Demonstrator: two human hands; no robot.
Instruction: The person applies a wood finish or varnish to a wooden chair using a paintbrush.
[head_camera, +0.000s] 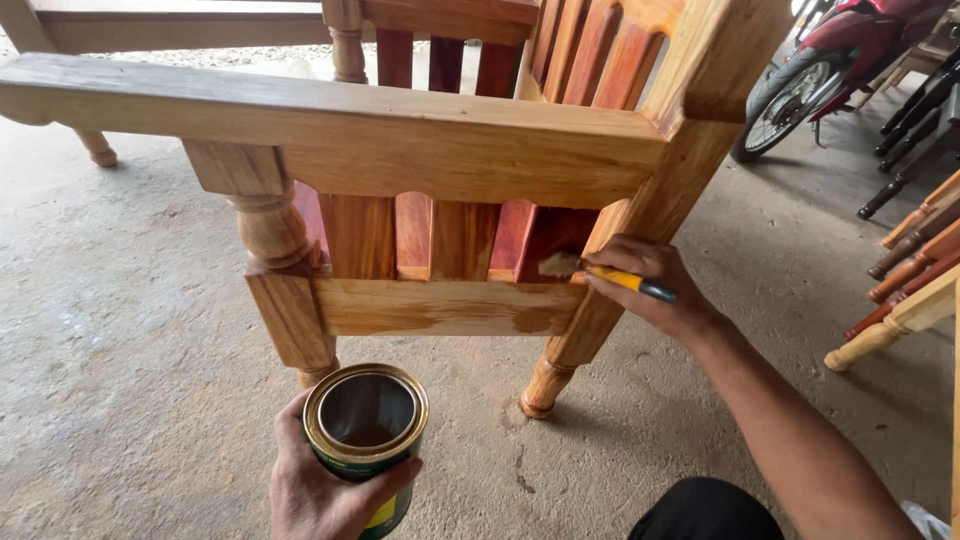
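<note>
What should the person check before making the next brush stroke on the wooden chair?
1. Brush held firmly in the right hand: ok, fingers wrap the yellow handle.
2. Bristles on the wood: ok, the tip meets the lower rail by the chair leg.
3. Can steady: ok, the left hand grips it upright, lid off.
4. Enough liquid in the can: cannot tell, only a dark pool shows low inside.
5. Rail evenly coated: not ok, darker wet patches sit beside paler bare wood.
6. Drips on the concrete floor: not ok, small dark marks lie near the leg's foot.
</note>
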